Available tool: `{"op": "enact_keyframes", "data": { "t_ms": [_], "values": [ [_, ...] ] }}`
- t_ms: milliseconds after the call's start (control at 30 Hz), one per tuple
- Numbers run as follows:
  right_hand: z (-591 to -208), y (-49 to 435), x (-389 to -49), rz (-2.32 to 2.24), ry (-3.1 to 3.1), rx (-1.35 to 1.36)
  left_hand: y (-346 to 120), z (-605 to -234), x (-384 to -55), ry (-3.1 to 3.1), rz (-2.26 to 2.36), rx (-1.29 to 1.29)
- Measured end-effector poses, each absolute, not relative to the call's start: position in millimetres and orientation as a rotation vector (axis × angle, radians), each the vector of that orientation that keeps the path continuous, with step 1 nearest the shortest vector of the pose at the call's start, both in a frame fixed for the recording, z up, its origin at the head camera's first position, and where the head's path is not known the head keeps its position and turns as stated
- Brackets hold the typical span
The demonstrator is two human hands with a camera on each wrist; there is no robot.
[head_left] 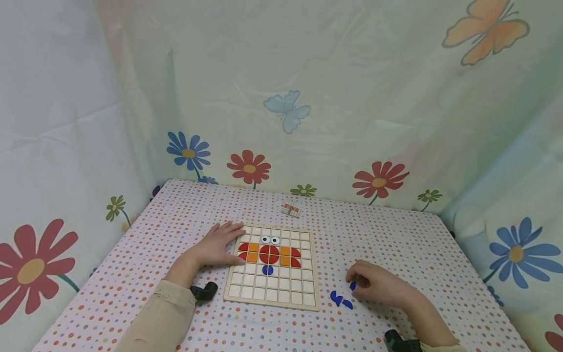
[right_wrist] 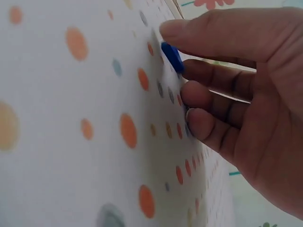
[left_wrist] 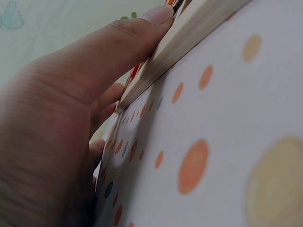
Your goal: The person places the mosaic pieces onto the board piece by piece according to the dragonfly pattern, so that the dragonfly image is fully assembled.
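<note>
My left hand (head_left: 215,247) rests on the left edge of a wooden grid board (head_left: 272,295), fingers spread and thumb (left_wrist: 154,21) over the rim. On the board, red quarter-circle pieces (head_left: 269,254) form a circle, with orange squares (head_left: 252,254) and more red pieces at both sides. Two eye pieces (head_left: 270,240) sit above it and a blue round shape (head_left: 267,270) just below. To the right of the board, my right hand (head_left: 380,283) pinches a small blue piece (right_wrist: 172,57) between thumb and index finger, close over the tablecloth. Its other fingers are bent and hold nothing.
Three loose blue pieces (head_left: 337,298) lie on the dotted tablecloth (head_left: 202,322) between the board and my right hand. Behind the board is a small patterned card (head_left: 292,209). Flowered curtains (head_left: 330,137) stand along the table's back and sides.
</note>
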State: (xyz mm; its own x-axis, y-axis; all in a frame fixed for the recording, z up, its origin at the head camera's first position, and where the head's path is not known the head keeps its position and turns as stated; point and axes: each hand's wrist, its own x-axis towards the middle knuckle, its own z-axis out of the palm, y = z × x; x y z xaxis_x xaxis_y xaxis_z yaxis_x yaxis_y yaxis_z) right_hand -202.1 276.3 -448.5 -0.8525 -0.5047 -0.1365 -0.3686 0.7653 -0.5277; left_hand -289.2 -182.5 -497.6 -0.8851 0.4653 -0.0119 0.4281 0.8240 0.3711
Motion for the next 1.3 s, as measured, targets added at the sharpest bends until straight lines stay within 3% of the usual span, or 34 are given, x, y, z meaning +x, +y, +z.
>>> {"op": "enact_keyframes", "data": {
  "t_ms": [800, 1300],
  "values": [
    [-448.1, 265.8, -205.3, -0.783, 2.731, -0.669, -182.5, -496.3, -288.3, 2.894, 0.565, 0.717],
    [-438.1, 203.4, -216.3, -0.903, 2.690, -0.775, -183.6, -497.2, -289.0, 2.902, 0.552, 0.733]
  ]
}}
